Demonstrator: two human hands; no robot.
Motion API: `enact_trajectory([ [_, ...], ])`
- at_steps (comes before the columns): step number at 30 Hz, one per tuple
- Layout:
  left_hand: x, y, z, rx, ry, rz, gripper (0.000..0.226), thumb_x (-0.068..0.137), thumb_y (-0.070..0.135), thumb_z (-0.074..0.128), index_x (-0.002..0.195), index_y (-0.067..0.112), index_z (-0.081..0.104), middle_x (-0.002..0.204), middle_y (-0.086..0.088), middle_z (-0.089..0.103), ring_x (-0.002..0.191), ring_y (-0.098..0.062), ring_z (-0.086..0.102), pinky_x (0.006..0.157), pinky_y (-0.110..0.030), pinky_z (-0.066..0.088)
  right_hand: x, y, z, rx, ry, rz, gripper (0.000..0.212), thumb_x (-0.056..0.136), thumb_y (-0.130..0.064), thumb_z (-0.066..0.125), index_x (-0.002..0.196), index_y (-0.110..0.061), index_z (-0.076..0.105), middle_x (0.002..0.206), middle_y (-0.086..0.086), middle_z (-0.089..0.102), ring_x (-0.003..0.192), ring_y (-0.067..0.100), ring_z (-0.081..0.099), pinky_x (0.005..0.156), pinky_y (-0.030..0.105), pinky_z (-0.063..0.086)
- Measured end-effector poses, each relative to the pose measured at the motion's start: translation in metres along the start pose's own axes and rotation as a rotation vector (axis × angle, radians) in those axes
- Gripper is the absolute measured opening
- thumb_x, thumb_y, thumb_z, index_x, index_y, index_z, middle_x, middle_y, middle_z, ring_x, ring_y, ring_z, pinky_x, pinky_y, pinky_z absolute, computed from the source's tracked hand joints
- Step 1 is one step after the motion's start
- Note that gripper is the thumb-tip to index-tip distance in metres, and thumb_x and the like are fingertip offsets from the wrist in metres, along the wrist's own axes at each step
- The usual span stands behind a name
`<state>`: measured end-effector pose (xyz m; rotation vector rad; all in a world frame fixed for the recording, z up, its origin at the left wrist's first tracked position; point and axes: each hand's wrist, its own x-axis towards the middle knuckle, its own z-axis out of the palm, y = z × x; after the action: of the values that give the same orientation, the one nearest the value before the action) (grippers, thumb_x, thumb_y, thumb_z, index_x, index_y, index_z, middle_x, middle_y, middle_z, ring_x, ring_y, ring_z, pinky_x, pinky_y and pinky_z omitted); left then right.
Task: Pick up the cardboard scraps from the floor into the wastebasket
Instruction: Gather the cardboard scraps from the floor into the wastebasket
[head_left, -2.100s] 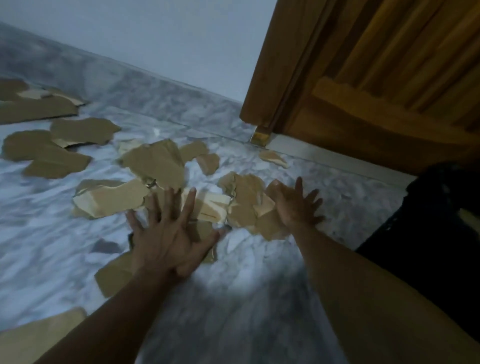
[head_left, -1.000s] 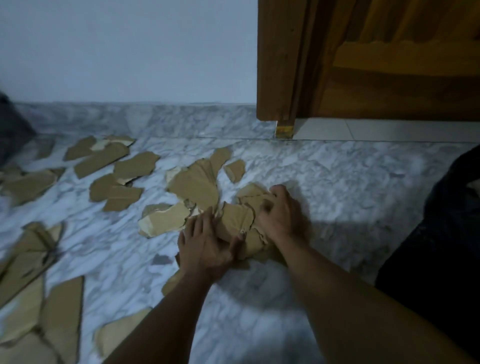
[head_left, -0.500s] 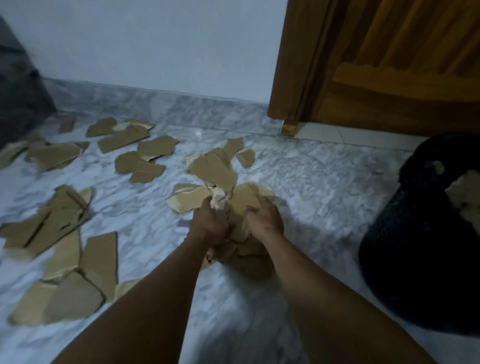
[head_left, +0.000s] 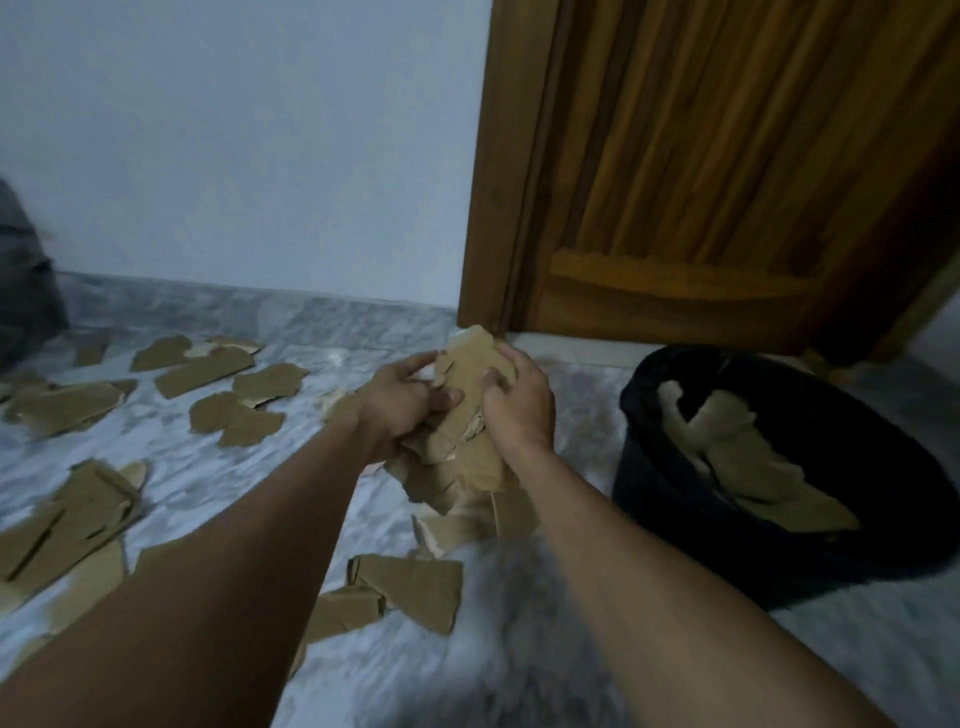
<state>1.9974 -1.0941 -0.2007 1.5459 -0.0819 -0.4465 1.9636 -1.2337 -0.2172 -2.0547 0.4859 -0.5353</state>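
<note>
Both hands hold one bundle of cardboard scraps (head_left: 470, 364) above the floor (head_left: 519, 649). The left hand (head_left: 400, 402) grips the bundle from the left side, with its fingers curled round the pieces. The right hand (head_left: 519, 405) grips it from the right side, with its fingers bent over the upper part. The bundle is pressed between the two hands, and some pieces hang down under them; the lowest ones are blurred.

The black wastebasket (head_left: 654, 483) stands on the floor to the right of the hands, near them but apart. The bundle is not over its opening. Inside the wastebasket lie several cardboard pieces (head_left: 753, 467).

More loose scraps (head_left: 234, 415) lie scattered on the marble floor to the left, near the wall (head_left: 234, 156). A torn piece (head_left: 410, 582) lies below the hands, between the two forearms, and a flat pile (head_left: 67, 514) lies at the left edge. Behind the wastebasket stands a wooden door (head_left: 727, 182).
</note>
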Motion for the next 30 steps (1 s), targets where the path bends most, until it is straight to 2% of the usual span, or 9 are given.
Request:
enact_trajectory([
  [5, -0.013, 0.085, 0.064, -0.023, -0.092, 0.145, 0.042, 0.086, 0.001, 0.073, 0.119, 0.026, 0.064, 0.097, -0.009, 0.076, 0.084, -0.026, 0.073, 0.083, -0.044, 0.061, 0.031, -0.057, -0.097, -0.021, 0.160, -0.103, 0.040, 0.099, -0.031, 0.056, 0.139, -0.031, 0.057, 0.142, -0.003, 0.055, 0.129, 0.020, 0.051, 0.103, 0.035, 0.041],
  [10, -0.020, 0.142, 0.151, -0.012, -0.241, 0.219, 0.049, 0.089, 0.005, 0.071, 0.125, 0.034, 0.055, 0.099, -0.007, 0.076, 0.083, -0.024, 0.074, 0.070, -0.040, 0.063, 0.058, -0.065, -0.200, 0.022, 0.314, -0.120, 0.040, 0.097, -0.030, 0.058, 0.137, -0.031, 0.057, 0.136, -0.006, 0.056, 0.122, 0.015, 0.053, 0.093, 0.031, 0.045],
  [13, -0.010, 0.143, 0.206, -0.003, -0.300, 0.222, 0.052, 0.087, 0.007, 0.073, 0.133, 0.025, 0.057, 0.108, -0.008, 0.074, 0.088, -0.025, 0.073, 0.064, -0.037, 0.061, 0.062, -0.043, -0.248, -0.018, 0.383, -0.115, 0.040, 0.097, -0.029, 0.058, 0.137, -0.030, 0.058, 0.133, -0.006, 0.059, 0.118, 0.014, 0.055, 0.089, 0.029, 0.045],
  [17, 0.000, 0.113, 0.265, 0.104, -0.382, 0.165, 0.068, 0.084, 0.008, 0.078, 0.144, 0.022, 0.050, 0.124, -0.007, 0.068, 0.107, -0.025, 0.066, 0.095, -0.041, 0.055, 0.050, 0.007, -0.292, -0.107, 0.354, -0.029, 0.041, 0.099, -0.026, 0.056, 0.140, -0.027, 0.056, 0.132, -0.006, 0.058, 0.106, 0.008, 0.053, 0.078, 0.021, 0.040],
  [19, 0.003, 0.103, 0.283, 0.161, -0.406, 0.153, 0.065, 0.086, 0.004, 0.076, 0.144, 0.017, 0.049, 0.132, -0.008, 0.063, 0.112, -0.023, 0.063, 0.096, -0.034, 0.054, 0.047, 0.025, -0.306, -0.139, 0.340, 0.035, 0.039, 0.099, -0.024, 0.056, 0.138, -0.025, 0.059, 0.135, -0.002, 0.058, 0.113, 0.013, 0.053, 0.088, 0.025, 0.038],
  [22, 0.009, 0.100, 0.290, 0.108, -0.414, 0.096, 0.052, 0.092, -0.012, 0.062, 0.139, 0.007, 0.053, 0.141, -0.012, 0.052, 0.100, -0.020, 0.062, 0.068, -0.016, 0.057, 0.046, 0.037, -0.318, -0.147, 0.288, 0.117, 0.040, 0.100, -0.030, 0.058, 0.139, -0.021, 0.059, 0.144, 0.003, 0.055, 0.130, 0.025, 0.051, 0.106, 0.033, 0.040],
  [24, 0.016, 0.097, 0.283, 0.147, -0.365, 0.132, 0.046, 0.093, -0.011, 0.060, 0.135, 0.005, 0.056, 0.143, -0.017, 0.052, 0.116, -0.026, 0.060, 0.088, -0.022, 0.056, 0.043, 0.036, -0.318, -0.143, 0.247, 0.146, 0.045, 0.100, -0.034, 0.057, 0.143, -0.020, 0.055, 0.148, 0.003, 0.051, 0.135, 0.026, 0.047, 0.107, 0.032, 0.034],
  [26, 0.019, 0.095, 0.264, 0.229, -0.288, 0.207, 0.036, 0.094, 0.005, 0.066, 0.129, 0.010, 0.061, 0.140, -0.017, 0.056, 0.125, -0.031, 0.056, 0.106, -0.035, 0.048, 0.041, 0.028, -0.310, -0.155, 0.214, 0.147, 0.052, 0.100, -0.041, 0.056, 0.147, -0.019, 0.050, 0.151, 0.003, 0.048, 0.137, 0.026, 0.045, 0.106, 0.031, 0.033],
  [30, 0.018, 0.078, 0.194, 0.468, -0.113, 0.303, 0.037, 0.098, 0.025, 0.062, 0.133, 0.015, 0.060, 0.136, -0.008, 0.058, 0.125, -0.028, 0.053, 0.110, -0.030, 0.041, 0.042, 0.002, -0.262, -0.196, 0.152, 0.111, 0.060, 0.098, -0.050, 0.054, 0.151, -0.026, 0.042, 0.154, 0.002, 0.042, 0.139, 0.027, 0.042, 0.108, 0.036, 0.035],
])
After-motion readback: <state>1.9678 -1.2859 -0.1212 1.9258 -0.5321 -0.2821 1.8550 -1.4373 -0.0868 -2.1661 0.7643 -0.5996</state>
